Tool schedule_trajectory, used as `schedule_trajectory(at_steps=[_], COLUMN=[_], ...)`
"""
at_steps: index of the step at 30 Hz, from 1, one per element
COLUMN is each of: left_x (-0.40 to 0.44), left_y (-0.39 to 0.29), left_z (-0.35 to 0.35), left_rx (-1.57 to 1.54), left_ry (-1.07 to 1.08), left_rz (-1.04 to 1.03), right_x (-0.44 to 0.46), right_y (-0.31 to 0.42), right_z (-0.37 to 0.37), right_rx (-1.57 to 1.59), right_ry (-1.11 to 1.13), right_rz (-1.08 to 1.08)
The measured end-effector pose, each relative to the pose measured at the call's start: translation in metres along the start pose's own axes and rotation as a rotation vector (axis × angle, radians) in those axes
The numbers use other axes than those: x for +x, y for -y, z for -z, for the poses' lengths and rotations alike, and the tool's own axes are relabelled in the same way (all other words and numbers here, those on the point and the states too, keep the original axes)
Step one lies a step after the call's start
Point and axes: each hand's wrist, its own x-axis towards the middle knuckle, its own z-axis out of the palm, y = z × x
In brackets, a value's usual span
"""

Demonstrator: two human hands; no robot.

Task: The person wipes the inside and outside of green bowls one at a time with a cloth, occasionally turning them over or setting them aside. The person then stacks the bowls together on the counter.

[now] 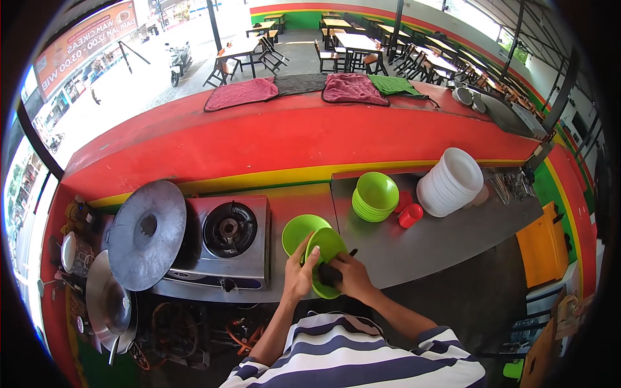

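My left hand (299,275) is closed on the rim of a light-green bowl (328,243), which is tilted up in front of me. A dark cloth (328,275) is bunched in my right hand (354,277) and pressed against the bowl's lower part. More green shows below the cloth; whether it belongs to a second bowl I cannot tell. Just behind my left hand, another green bowl (303,227) sits on the counter, partly covered by the held one.
A stack of green bowls (375,194), red cups (410,215) and a tall stack of white bowls (449,183) stand on the metal counter (414,255) to the right. Leftward are a gas stove (226,249), a large dark wok lid (147,252) and a metal pan (110,304).
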Motion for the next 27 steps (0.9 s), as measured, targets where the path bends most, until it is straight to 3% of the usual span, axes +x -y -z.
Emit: schedule_trajectory(at_steps=[1, 4, 5, 8, 9, 12, 15, 19, 22, 27], left_x=[0.001, -0.007, -0.01, -0.012, -0.011, -0.011, -0.005, -0.001, 0.001, -0.001], left_y=[0.002, -0.015, -0.018, -0.014, -0.012, -0.017, -0.018, -0.005, 0.008, 0.022], left_z=[-0.001, -0.004, -0.011, -0.019, -0.024, -0.02, -0.008, 0.008, 0.015, 0.014], left_rx=[0.075, 0.012, -0.106, -0.029, 0.005, -0.014, -0.07, -0.056, -0.373, -0.73], left_ry=[-0.029, 0.13, 0.119, 0.165, 0.097, 0.109, 0.018, 0.041, 0.031, -0.015], left_rz=[-0.038, 0.315, 0.252, 0.164, -0.037, 0.007, 0.047, 0.034, 0.12, 0.326], right_x=[-0.004, -0.004, -0.002, 0.013, 0.018, 0.019, 0.0, -0.015, -0.027, -0.025], right_y=[0.004, 0.014, 0.022, 0.02, 0.014, -0.007, -0.01, -0.033, -0.037, -0.015], right_z=[-0.004, -0.015, -0.014, -0.013, -0.006, 0.003, 0.006, 0.03, 0.047, 0.055], right_rx=[0.088, 0.537, 0.603, 0.398, 0.298, -0.113, -0.023, 0.647, 1.045, 0.601], right_ry=[0.053, -0.029, -0.099, -0.401, -0.458, -0.387, -0.102, 0.378, 0.202, -0.058], right_rz=[-0.048, -0.126, -0.217, -0.117, -0.024, 0.027, 0.058, -0.061, -0.191, 0.156])
